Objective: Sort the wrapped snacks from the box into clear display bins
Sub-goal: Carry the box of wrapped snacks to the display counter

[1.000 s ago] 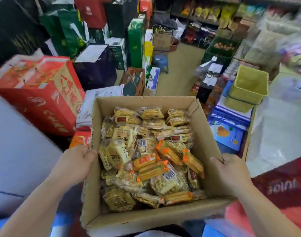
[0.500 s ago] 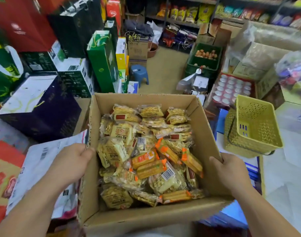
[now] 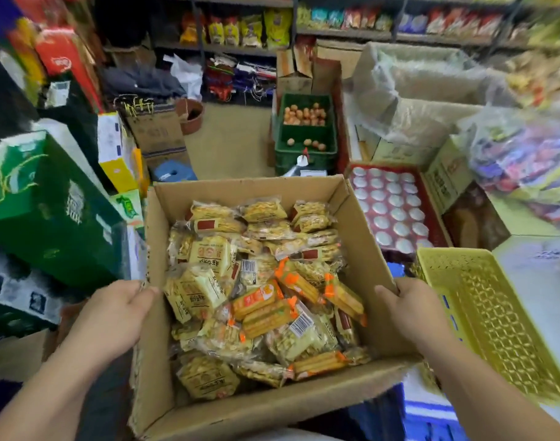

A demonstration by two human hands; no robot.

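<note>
The left hand [image 3: 113, 316] and right hand [image 3: 412, 310] each grip a side wall of the cardboard box [image 3: 361, 218], thumbs hooked over the rim and fingers curled outside. The box sits open-topped between them, its long axis running away from the person toward a green egg crate [image 3: 305, 132]. Wrapped snacks [image 3: 256, 288] lie heaped inside. The grip matches half a second ago, but the yellow basket [image 3: 488, 313] now lies just beside the right hand, and the tray of white-lidded cups [image 3: 393, 211] is beside the far right wall.
</note>
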